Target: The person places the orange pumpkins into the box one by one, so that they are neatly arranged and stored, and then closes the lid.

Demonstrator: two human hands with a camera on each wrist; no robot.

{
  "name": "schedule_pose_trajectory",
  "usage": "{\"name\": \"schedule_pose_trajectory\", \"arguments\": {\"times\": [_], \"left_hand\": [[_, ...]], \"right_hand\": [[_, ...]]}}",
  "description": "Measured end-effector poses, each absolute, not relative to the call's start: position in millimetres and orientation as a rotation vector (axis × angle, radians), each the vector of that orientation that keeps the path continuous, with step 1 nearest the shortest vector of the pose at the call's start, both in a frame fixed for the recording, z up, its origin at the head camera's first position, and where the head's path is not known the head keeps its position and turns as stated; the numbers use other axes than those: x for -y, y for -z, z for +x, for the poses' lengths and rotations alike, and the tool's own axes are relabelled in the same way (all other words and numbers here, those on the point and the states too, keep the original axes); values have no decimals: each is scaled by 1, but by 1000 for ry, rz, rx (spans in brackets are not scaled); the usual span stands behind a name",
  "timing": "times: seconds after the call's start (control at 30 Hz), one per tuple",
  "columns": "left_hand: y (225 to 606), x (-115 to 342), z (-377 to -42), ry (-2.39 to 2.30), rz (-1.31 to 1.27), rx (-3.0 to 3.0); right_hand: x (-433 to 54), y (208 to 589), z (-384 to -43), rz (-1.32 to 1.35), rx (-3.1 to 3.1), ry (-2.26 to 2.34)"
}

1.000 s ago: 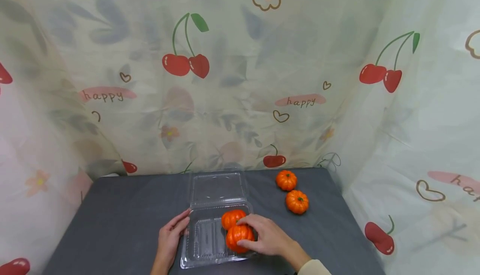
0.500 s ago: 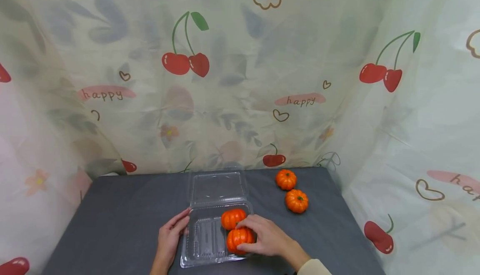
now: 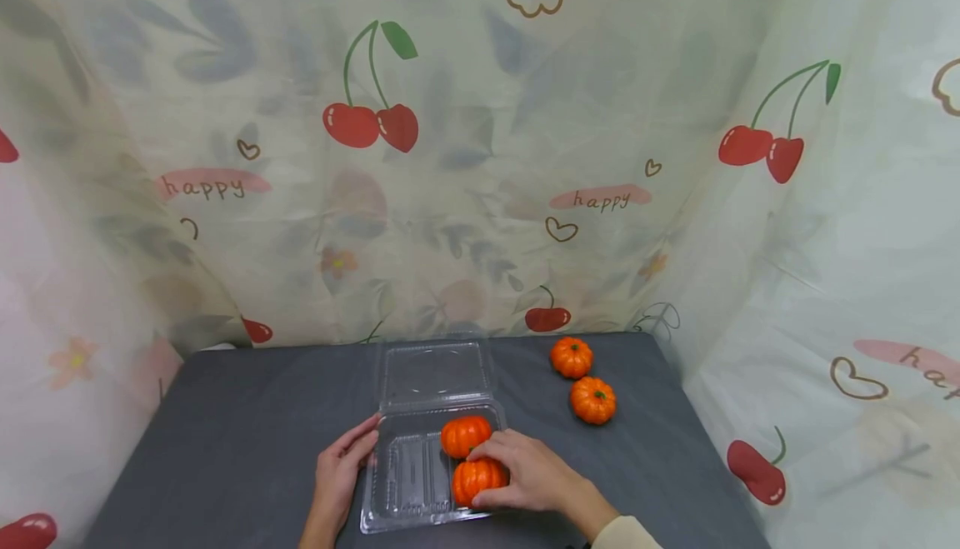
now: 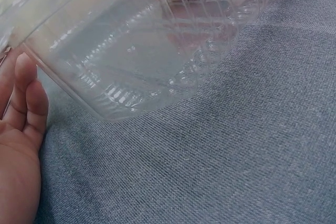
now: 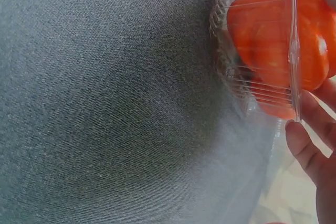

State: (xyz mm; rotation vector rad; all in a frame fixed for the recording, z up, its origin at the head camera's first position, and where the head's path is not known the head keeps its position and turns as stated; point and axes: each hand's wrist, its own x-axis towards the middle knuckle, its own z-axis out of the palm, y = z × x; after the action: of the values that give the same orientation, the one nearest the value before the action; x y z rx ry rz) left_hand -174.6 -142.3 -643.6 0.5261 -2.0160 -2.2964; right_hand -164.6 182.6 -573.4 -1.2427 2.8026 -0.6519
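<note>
A clear plastic clamshell container [image 3: 405, 524] lies with its lid folded back. Two small orange pumpkins sit on its right side, the rear pumpkin [image 3: 466, 436] just behind the front pumpkin [image 3: 477, 482]. My right hand [image 3: 528, 474] grips the front pumpkin from the right, thumb on the near side and fingers behind. Through the wall in the right wrist view, the orange pumpkins [image 5: 262, 30] show close to that hand. At the container's left rim, my left hand [image 3: 339, 474] holds the edge; its fingers [image 4: 37, 103] lie along the outer wall.
Two more orange pumpkins, a far pumpkin [image 3: 572, 357] and a nearer pumpkin [image 3: 593, 401], stand on the dark grey cloth [image 3: 255, 441] at right. A printed curtain [image 3: 450, 199] encloses the table at the back and sides.
Almost nothing moves. My right hand stays on the front pumpkin, which shifts very slightly; the left hand keeps its place at the rim.
</note>
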Motion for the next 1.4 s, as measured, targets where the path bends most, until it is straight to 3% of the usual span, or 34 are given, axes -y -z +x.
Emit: {"name": "schedule_pose_trajectory", "arguments": {"times": [0.83, 1.4], "left_hand": [[646, 141, -171, 2326, 532, 1980], [642, 141, -172, 2322, 516, 1982]], "right_hand": [[-183, 567, -165, -1320, -3089, 508], [-187, 576, -175, -838, -3221, 309]]}}
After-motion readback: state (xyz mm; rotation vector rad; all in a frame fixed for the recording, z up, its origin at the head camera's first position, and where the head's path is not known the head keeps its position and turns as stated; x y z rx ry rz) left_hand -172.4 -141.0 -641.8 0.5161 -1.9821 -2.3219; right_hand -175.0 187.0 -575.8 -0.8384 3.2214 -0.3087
